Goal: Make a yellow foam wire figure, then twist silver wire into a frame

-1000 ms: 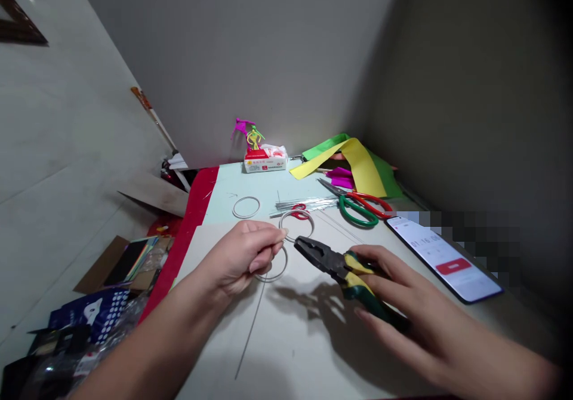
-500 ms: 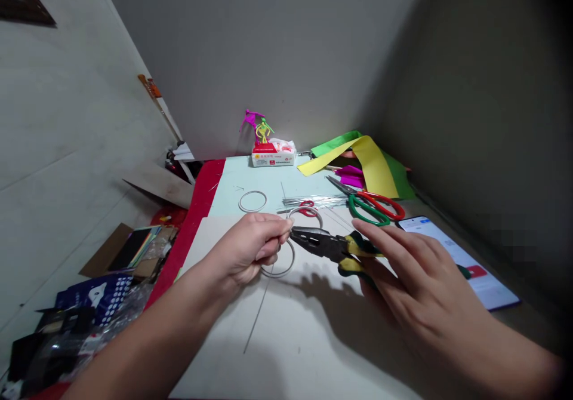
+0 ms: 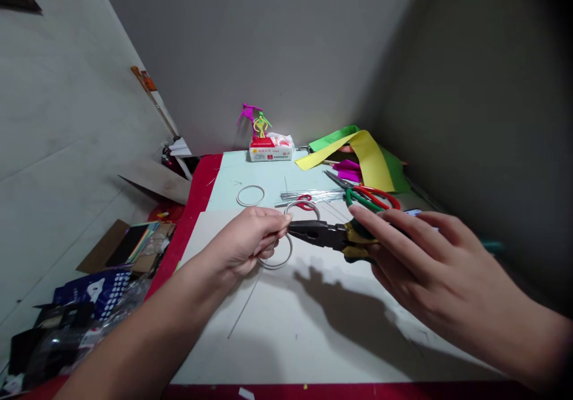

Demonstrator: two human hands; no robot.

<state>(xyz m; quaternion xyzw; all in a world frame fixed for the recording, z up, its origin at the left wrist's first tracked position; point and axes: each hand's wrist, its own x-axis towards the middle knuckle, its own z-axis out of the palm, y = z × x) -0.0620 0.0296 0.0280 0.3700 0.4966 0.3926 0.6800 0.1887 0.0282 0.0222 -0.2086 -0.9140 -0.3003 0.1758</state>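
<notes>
My left hand (image 3: 248,240) pinches thin silver wire between thumb and fingers. A wire ring (image 3: 276,255) hangs below those fingers, and a second ring (image 3: 303,209) shows just above them; I cannot tell if they are one piece. My right hand (image 3: 430,257) grips combination pliers (image 3: 323,235) with yellow and green handles. Their black jaws point left and almost reach my left fingertips. The handles are partly hidden by my right fingers. A separate wire ring (image 3: 250,196) lies farther up the board.
Green-and-red-handled scissors (image 3: 364,199) and a bundle of straight wires (image 3: 311,195) lie at the back. Beyond are coloured paper strips (image 3: 364,156), a tissue packet (image 3: 271,149) and a small wire figure (image 3: 257,120). Cardboard and plastic bags (image 3: 92,295) sit on the floor at left.
My right hand has lifted the pliers up and left, bringing the jaws to my left fingertips. That hand now covers most of the phone. The view has tilted lower, showing more of the board.
</notes>
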